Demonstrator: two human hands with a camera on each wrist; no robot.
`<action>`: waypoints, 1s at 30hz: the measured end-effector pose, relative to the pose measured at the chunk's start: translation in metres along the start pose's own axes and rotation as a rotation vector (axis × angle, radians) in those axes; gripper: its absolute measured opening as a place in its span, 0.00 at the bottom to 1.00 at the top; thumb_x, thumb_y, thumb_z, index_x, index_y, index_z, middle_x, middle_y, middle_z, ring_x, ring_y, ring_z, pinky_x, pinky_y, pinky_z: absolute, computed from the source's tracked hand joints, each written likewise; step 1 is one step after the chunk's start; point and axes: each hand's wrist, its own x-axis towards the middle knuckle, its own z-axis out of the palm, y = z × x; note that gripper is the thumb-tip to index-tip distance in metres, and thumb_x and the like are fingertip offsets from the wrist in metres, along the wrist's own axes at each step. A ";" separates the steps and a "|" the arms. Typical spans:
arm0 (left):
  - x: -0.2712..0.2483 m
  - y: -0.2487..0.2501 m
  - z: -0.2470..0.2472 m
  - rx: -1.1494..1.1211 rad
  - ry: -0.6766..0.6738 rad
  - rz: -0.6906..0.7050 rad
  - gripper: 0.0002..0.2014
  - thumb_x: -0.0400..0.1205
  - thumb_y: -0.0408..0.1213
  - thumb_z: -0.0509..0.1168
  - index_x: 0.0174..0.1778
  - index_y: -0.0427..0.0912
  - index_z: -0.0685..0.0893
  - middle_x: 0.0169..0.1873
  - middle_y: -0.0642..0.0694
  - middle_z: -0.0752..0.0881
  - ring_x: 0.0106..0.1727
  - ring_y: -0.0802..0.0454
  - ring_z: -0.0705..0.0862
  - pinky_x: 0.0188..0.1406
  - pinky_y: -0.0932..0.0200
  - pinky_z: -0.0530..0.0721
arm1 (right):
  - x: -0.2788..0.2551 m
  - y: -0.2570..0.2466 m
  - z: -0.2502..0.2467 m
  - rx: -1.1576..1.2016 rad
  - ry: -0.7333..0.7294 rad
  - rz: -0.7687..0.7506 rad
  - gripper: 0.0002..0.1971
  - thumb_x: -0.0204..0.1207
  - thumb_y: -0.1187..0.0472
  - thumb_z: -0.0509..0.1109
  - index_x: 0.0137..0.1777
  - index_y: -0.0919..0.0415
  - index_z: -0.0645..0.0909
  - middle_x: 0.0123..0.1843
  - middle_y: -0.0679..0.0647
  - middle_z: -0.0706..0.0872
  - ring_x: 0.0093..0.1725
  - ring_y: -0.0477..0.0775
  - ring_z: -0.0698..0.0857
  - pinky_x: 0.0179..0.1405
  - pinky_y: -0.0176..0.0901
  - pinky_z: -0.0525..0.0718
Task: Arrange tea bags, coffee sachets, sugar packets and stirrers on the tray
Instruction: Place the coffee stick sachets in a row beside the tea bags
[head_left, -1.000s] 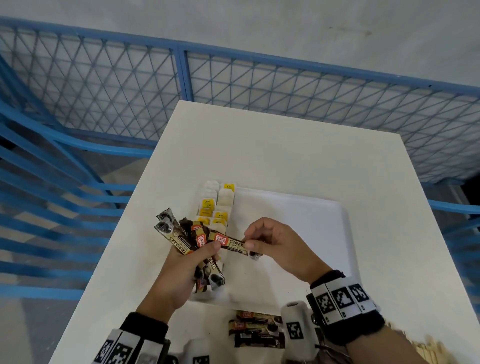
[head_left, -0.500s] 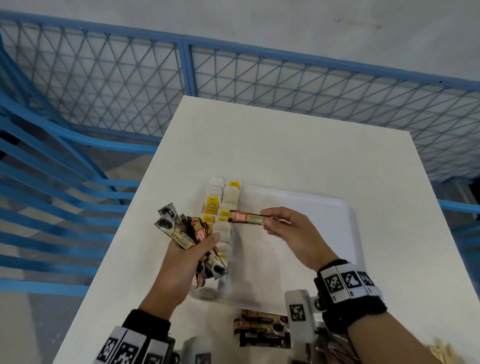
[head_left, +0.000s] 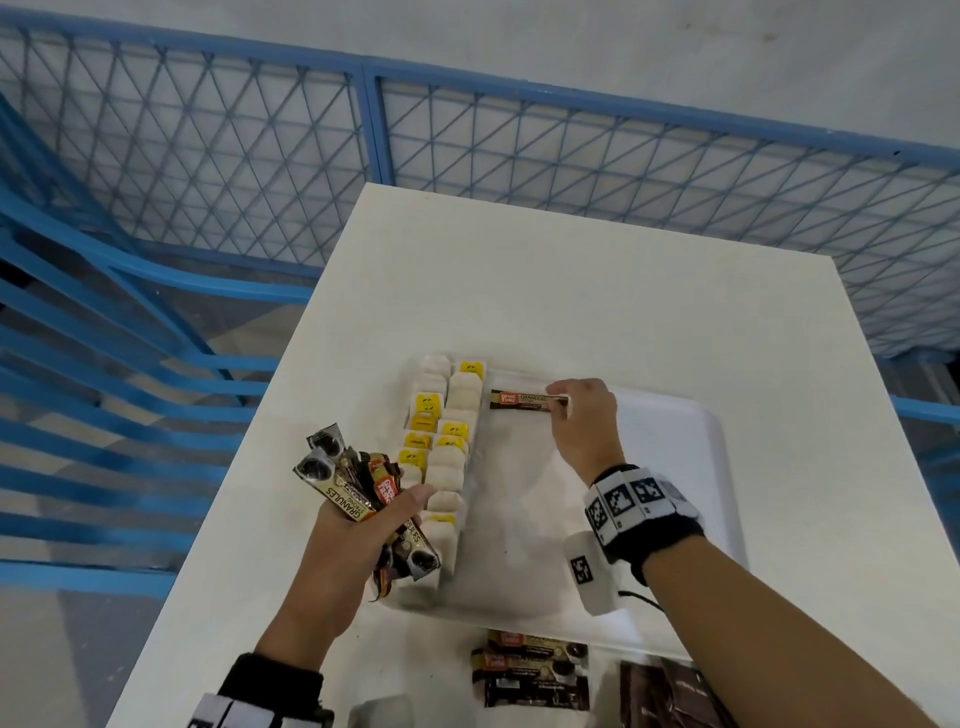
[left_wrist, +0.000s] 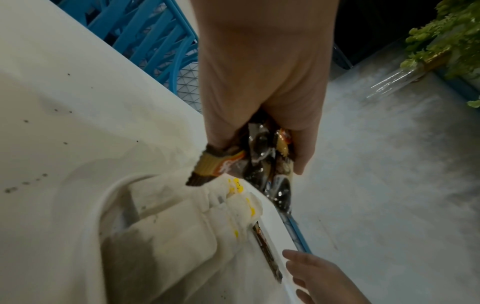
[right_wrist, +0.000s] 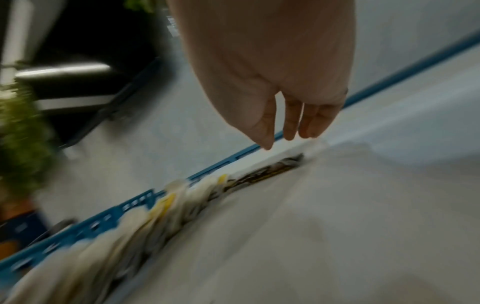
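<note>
A white tray lies on the white table. Two columns of tea bags with yellow tags fill its left side. One brown coffee sachet lies flat along the tray's far edge, just right of the tea bags. My right hand hovers at the sachet's right end. In the right wrist view its fingers hang straight, a little above the sachet. My left hand grips a fanned bundle of coffee sachets over the tray's left rim.
More coffee sachets and dark brown packets lie on the table in front of the tray's near edge. A blue mesh fence runs behind and to the left of the table. The table's left edge is close beside my left hand.
My right hand drew one sachet from the left hand's bundle, carried it to the tray's far edge, laid it beside the tea bags and let go. The left hand barely moved.
</note>
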 end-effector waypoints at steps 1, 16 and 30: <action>0.001 0.000 0.000 0.016 0.003 0.003 0.06 0.75 0.29 0.70 0.42 0.46 0.85 0.29 0.51 0.90 0.33 0.53 0.89 0.32 0.61 0.85 | -0.005 -0.003 0.001 -0.067 -0.005 -0.077 0.14 0.79 0.70 0.61 0.61 0.64 0.82 0.63 0.61 0.77 0.63 0.60 0.74 0.59 0.37 0.67; 0.006 -0.009 0.006 0.102 -0.018 0.006 0.05 0.75 0.32 0.72 0.40 0.47 0.85 0.28 0.53 0.89 0.33 0.60 0.88 0.35 0.65 0.82 | -0.027 -0.023 0.022 -0.472 -0.259 -0.230 0.30 0.77 0.70 0.55 0.80 0.64 0.55 0.77 0.61 0.60 0.77 0.61 0.60 0.75 0.49 0.64; 0.004 -0.012 0.009 0.078 -0.034 -0.011 0.06 0.74 0.32 0.72 0.45 0.43 0.87 0.32 0.52 0.91 0.37 0.57 0.90 0.29 0.66 0.84 | -0.019 -0.030 0.020 -0.449 -0.316 -0.191 0.31 0.77 0.71 0.56 0.80 0.63 0.53 0.78 0.61 0.57 0.78 0.61 0.57 0.75 0.51 0.62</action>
